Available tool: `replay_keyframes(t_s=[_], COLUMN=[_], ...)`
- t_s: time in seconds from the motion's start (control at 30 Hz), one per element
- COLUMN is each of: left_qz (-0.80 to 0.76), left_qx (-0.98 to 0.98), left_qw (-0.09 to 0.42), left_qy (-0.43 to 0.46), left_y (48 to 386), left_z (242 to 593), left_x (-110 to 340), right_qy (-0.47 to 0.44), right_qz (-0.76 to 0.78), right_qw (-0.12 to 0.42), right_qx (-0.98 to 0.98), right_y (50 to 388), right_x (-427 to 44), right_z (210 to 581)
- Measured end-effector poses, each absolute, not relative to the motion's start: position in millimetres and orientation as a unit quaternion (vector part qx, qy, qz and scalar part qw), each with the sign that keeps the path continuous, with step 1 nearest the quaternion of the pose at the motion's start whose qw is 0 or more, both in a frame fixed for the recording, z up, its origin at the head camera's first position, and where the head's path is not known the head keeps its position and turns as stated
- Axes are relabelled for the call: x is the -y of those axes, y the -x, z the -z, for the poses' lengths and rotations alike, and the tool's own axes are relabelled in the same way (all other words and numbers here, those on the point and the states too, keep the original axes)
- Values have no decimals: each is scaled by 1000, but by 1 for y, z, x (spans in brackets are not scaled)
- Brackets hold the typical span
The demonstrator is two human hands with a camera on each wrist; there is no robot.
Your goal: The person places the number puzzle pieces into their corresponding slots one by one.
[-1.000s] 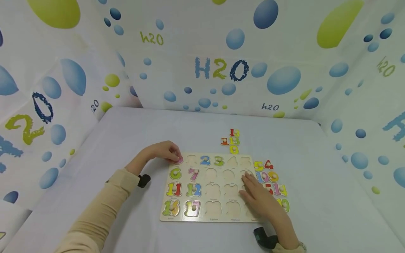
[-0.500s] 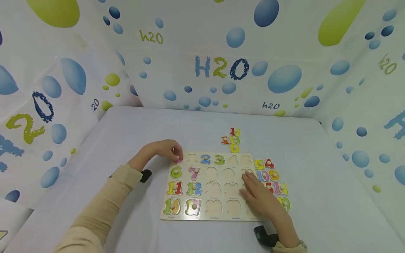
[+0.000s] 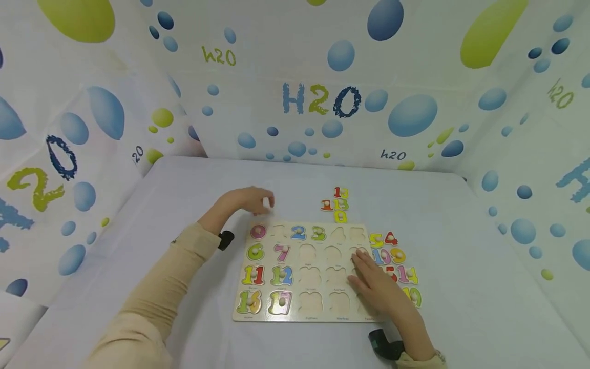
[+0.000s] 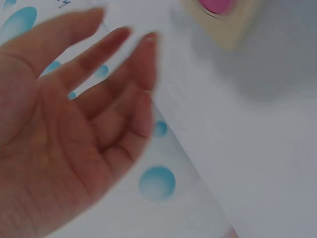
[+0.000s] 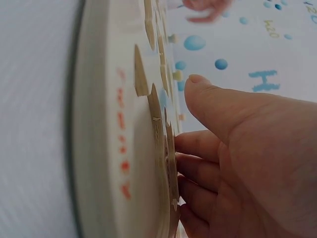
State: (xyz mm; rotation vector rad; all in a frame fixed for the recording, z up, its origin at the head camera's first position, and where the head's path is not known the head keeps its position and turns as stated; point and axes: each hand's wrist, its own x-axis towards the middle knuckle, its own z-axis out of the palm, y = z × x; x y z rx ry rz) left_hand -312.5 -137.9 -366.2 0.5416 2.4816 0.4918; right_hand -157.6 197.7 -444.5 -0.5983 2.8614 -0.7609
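A wooden number puzzle board [image 3: 295, 307] lies on the white table, several number pieces set in its left columns. The pink 0 piece [image 3: 258, 232] sits in the top left recess. Beyond the board's back left edge my left hand [image 3: 251, 200] hovers with nothing in it, its fingers loosely bent and apart in the left wrist view [image 4: 84, 109]. My right hand [image 3: 375, 284] rests on the board's right side with its fingers extended, covering some recesses there. In the right wrist view its fingertips [image 5: 190, 144] touch the board's surface.
Behind the board lie loose pieces, among them a red-and-yellow 13 [image 3: 341, 192], an orange 1 [image 3: 327, 205] and a yellow 0 [image 3: 340, 217]. More pieces, including a red 4 [image 3: 391, 238], lie along its right edge, some partly under my right hand.
My left hand has let go of the pink 0 piece and moved up and right, off the board. The 0 stays in the top left recess. My right hand has not moved.
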Motion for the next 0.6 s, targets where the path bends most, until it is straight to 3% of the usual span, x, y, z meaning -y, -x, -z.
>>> replay_keyframes(t_s=[0.07, 0.17, 0.37, 0.6], left_qz=[-229, -323, -464, -500], left_qx=[-918, -892, -844, -846], left_qw=[239, 228, 253, 184], left_qy=[-220, -218, -88, -25], left_y=[325, 341, 358, 363], left_z=[365, 375, 413, 434], left_x=[118, 85, 31, -1], right_qy=[193, 188, 183, 176], right_qz=[256, 263, 263, 246], right_qw=[62, 70, 79, 64], right_qx=[-945, -944, -944, -951], right_y=[157, 157, 157, 158], right_x=[-198, -196, -191, -195], right_z=[444, 445, 447, 443])
